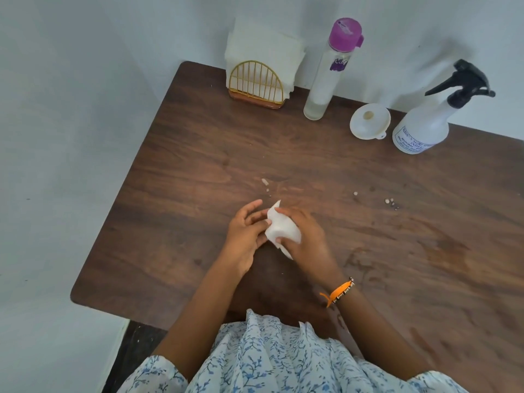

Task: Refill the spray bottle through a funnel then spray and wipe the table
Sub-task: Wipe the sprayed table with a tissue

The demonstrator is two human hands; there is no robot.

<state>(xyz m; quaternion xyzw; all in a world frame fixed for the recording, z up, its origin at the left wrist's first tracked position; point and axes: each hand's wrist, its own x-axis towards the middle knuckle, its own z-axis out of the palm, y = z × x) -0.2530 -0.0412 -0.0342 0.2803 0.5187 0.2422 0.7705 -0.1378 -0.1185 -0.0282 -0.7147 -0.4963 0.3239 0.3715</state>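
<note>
A folded white paper napkin (pixel 279 229) sits between both hands over the middle of the brown wooden table (pixel 184 154). My right hand (pixel 307 239) grips it from the right, fingers curled over its top. My left hand (pixel 245 236) touches its left side with relaxed fingers. The white spray bottle (pixel 425 129) with a black trigger head stands at the back right. A white funnel (pixel 368 121) lies mouth-up beside it. A tall clear bottle (pixel 329 80) with a purple cap stands left of the funnel.
A gold wire holder (pixel 256 83) with a stack of white napkins stands at the back left against the wall. Small droplets or crumbs (pixel 390 201) dot the tabletop. Wet smears (pixel 397 251) show on the right half. The table's left edge drops off to the floor.
</note>
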